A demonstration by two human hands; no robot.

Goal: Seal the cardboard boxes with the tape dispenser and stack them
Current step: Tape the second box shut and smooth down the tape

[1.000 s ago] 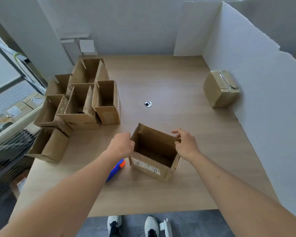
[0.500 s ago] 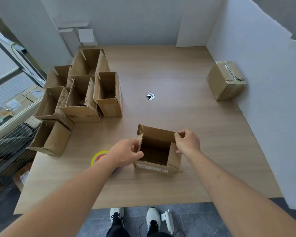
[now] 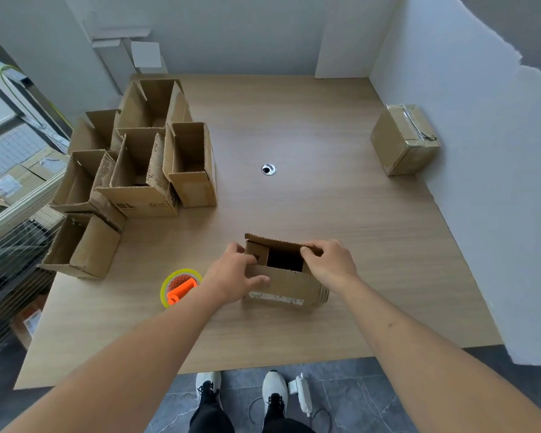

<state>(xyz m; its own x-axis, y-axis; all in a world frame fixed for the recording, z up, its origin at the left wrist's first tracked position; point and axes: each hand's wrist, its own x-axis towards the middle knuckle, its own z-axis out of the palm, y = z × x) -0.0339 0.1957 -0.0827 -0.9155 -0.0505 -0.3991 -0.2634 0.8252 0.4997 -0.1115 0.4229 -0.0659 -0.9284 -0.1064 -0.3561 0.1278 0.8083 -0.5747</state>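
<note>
We hold the box [image 3: 286, 276] near the front middle of the table [image 3: 341, 214], top still partly open. Left hand [image 3: 231, 276]: grip curled round the box's left side, thumb on the near flap, fingers on the left flap. Right hand [image 3: 328, 264]: grip pinching the far flap's edge.

Tape dispenser [image 3: 179, 287], orange in a yellow roll, lies just left of our left wrist, apart from the box.

Open boxes [image 3: 144, 170] crowd the table's left side, the nearest overhanging the left edge. A sealed box [image 3: 403, 139] sits far right against the white panel [image 3: 481, 182], which walls the right edge. Cable hole [image 3: 268, 169] mid-table. Bare wood lies between the box and the panel, and behind the box to the far edge.
</note>
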